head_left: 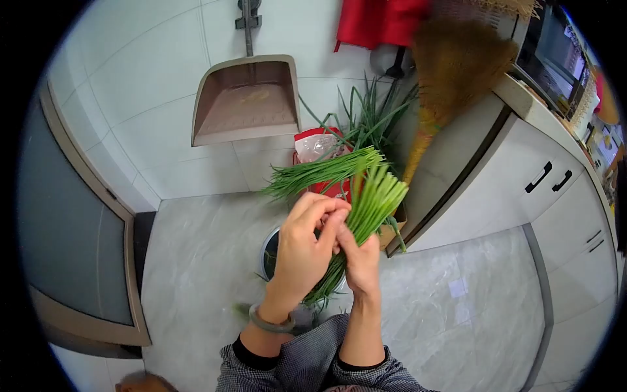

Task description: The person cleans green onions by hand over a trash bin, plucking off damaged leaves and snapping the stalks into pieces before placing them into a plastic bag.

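A thick bunch of green chives [377, 202] is gripped in my right hand [360, 258], pale cut ends up and leaf tips hanging down below. My left hand [304, 238], with a bangle on its wrist, is closed in a pinch against the bunch's side, meeting my right thumb. What its fingertips hold, if anything, is hidden. Beyond my hands, a second bunch of chives [323, 171] lies across the top of a red bag [317, 145]. Partly covered by my left hand and the leaves is a round bin [267, 255] on the floor.
Long green onions [372, 117] stand in the corner behind the bag. A dustpan [248, 104] hangs on the tiled wall, and a straw broom [457, 72] is at the right. White cabinets [522, 176] line the right side; a framed door [78, 222] is on the left.
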A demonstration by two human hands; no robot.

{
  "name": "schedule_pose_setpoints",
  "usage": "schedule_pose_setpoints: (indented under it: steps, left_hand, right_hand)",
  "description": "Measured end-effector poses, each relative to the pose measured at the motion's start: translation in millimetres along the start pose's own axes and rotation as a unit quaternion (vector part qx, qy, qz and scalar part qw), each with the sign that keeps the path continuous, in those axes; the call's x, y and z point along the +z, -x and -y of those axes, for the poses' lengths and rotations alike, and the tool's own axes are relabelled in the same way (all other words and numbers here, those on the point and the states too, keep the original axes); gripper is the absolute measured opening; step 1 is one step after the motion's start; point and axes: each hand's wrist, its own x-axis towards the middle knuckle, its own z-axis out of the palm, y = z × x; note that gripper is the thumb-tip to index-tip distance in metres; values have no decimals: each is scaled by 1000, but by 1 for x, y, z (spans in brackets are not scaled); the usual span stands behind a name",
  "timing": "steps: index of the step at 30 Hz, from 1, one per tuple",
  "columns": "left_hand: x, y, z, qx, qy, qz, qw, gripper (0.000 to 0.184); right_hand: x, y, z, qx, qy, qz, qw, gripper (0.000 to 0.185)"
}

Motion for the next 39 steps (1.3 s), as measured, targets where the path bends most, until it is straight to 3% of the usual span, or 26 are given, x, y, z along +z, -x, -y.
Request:
schedule_pose_setpoints:
  steps: [3,5,8,15,17,21,24,26,30,32,37,39]
  left_hand:
    - [-21,-1,22,31,-30,-54,998,13]
    - [-39,7,29,-22,-9,-51,998,15]
    - [-61,21,42,-106,19,-16,994,17]
    - [-88,29,46,-155,59,14,986,20]
    - [-93,31,48,-190,80,96,974,20]
    - [-91,35,45,-203,47,150,966,21]
    - [-85,38,40,-168,83,189,964,19]
    - [-83,34,26,-109,-2,246,963,17]
    - [-73,40,38,-61,-15,217,974,19]
    - [-68,43,43,15,-56,181,982,17]
    - [-57,42,50,24,-106,118,987,13]
    - [-57,40,61,18,-108,107,988,14]
  right_hand:
    - [-3,-5,3,6,-157,-9,988,13]
    - [-13,-7,5,-7,-220,-5,976,14]
    - [-32,-9,3,-24,-340,11,940,15]
    - [-44,-12,11,-49,-537,44,841,18]
    - [-48,-12,13,-78,-594,63,798,18]
    - [-53,-11,16,-96,-607,80,785,18]
    - [-51,-11,17,-101,-600,79,790,18]
    - [-50,-11,17,-102,-597,78,792,18]
    - [-49,-10,18,-100,-592,79,796,18]
    - [-49,-9,18,-100,-586,76,800,19]
    - [-48,-9,16,-93,-514,65,850,20]
    - [-49,-9,17,-98,-525,70,842,20]
